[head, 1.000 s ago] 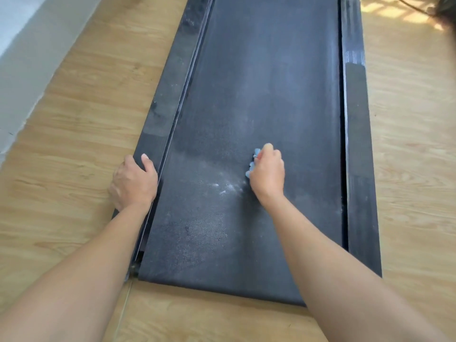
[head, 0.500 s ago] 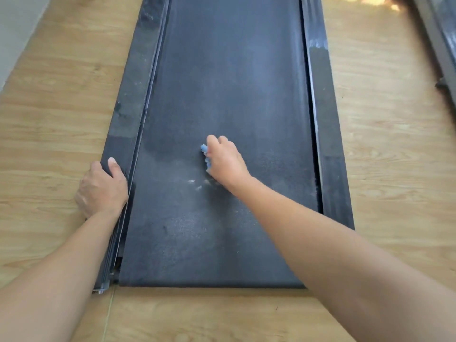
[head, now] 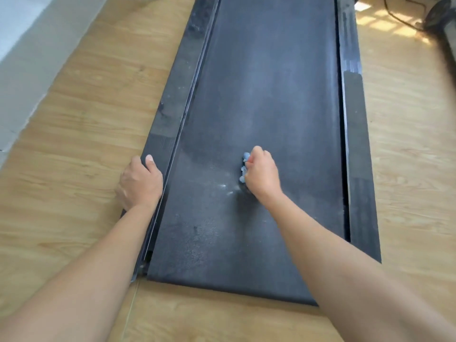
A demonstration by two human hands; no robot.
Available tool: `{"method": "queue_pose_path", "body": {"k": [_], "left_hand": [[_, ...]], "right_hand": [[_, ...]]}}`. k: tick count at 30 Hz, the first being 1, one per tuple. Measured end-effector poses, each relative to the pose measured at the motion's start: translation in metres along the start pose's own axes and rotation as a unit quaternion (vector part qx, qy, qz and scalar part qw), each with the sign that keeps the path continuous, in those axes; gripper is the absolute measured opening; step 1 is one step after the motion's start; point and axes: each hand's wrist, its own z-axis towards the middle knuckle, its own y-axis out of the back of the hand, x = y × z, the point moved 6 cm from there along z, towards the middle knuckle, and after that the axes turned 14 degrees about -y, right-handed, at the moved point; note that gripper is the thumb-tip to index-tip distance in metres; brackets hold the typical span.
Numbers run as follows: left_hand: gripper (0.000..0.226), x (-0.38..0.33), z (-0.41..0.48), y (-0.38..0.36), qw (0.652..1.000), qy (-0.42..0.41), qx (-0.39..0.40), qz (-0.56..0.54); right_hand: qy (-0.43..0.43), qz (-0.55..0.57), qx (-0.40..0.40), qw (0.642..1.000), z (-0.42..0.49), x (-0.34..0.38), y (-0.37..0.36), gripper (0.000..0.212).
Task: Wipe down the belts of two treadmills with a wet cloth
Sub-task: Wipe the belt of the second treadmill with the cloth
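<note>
- Head view, cloth (head: pixel 244 166): small, pale blue, bunched in your right hand (head: pixel 262 175). Only a crumpled edge shows at the thumb side of the fist; the rest is hidden under the palm.
- Handling, judged: soft, light and limp, and wet by the task line. It should mould to the belt (head: pixel 271 95) under pressure. Balled up this tightly, it puts only a small patch on the surface. Taking it flatter under spread fingers would likely cover more per stroke.
- Right hand: fingers curled tight round the cloth, knuckles up, pressing it down on the belt near the belt's middle, toward the near end.
- Marks (head: pixel 225 188): whitish smears on the belt just left of the cloth, beside the fist. A greyer, dusty-looking stretch lies farther up.
- Left hand (head: pixel 139 183): grips the left rail (head: pixel 172 107), thumb on top, fingers over the outer edge. It is well apart from the cloth and looks like a brace.
- Belt, judged: matt and textured, so expect drag.
</note>
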Motion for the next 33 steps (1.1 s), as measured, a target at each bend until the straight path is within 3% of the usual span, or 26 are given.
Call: {"method": "queue_pose_path", "body": {"k": [4, 7, 10, 16, 18, 21, 23, 27, 28, 30, 32, 33], "left_hand": [[0.030, 0.012, 0.004, 0.002, 0.999, 0.013, -0.018, -0.026], [0.028, 0.019, 0.001, 0.005, 1.000, 0.010, -0.020, -0.011], [0.029, 0.017, 0.002, 0.006, 1.000, 0.004, -0.015, -0.016], [0.034, 0.011, -0.004, 0.005, 1.000, -0.005, -0.006, -0.017], [0.036, 0.011, -0.004, 0.005, 1.000, -0.002, 0.004, -0.023], [0.037, 0.012, -0.007, 0.003, 0.999, -0.011, 0.005, -0.046], [0.037, 0.008, -0.008, 0.007, 0.996, -0.060, -0.027, -0.056], [0.042, -0.018, -0.036, 0.029, 0.978, -0.129, -0.127, -0.107], [0.037, -0.035, -0.051, 0.032, 0.971, -0.150, -0.114, -0.147], [0.021, -0.079, -0.090, 0.028, 0.943, -0.147, 0.013, -0.299], [0.019, -0.130, -0.145, 0.021, 0.851, -0.072, 0.206, -0.477], [0.030, -0.155, -0.172, 0.023, 0.800, -0.052, 0.282, -0.527]], "right_hand": [[0.112, -0.061, 0.073, 0.989, -0.032, 0.139, -0.101, 0.027], [0.141, -0.108, 0.111, 0.978, -0.048, 0.159, -0.108, 0.034], [0.166, -0.120, 0.113, 0.972, -0.041, 0.100, -0.067, 0.041], [-0.059, -0.086, -0.020, 0.994, -0.021, -0.135, 0.098, 0.029], [-0.103, -0.097, -0.030, 0.989, -0.030, -0.177, 0.126, 0.023], [-0.120, -0.127, -0.066, 0.982, -0.032, -0.184, 0.123, 0.027], [-0.150, -0.110, -0.068, 0.980, -0.029, -0.180, 0.119, 0.028], [-0.173, 0.074, 0.003, 0.982, -0.038, -0.167, 0.135, 0.006], [-0.172, 0.145, 0.026, 0.974, -0.049, -0.158, 0.144, 0.007], [-0.191, 0.324, 0.127, 0.918, -0.086, -0.134, 0.157, 0.013], [-0.192, 0.458, 0.239, 0.834, -0.135, -0.108, 0.175, 0.011], [-0.184, 0.487, 0.282, 0.806, -0.159, -0.097, 0.186, 0.009]]}}
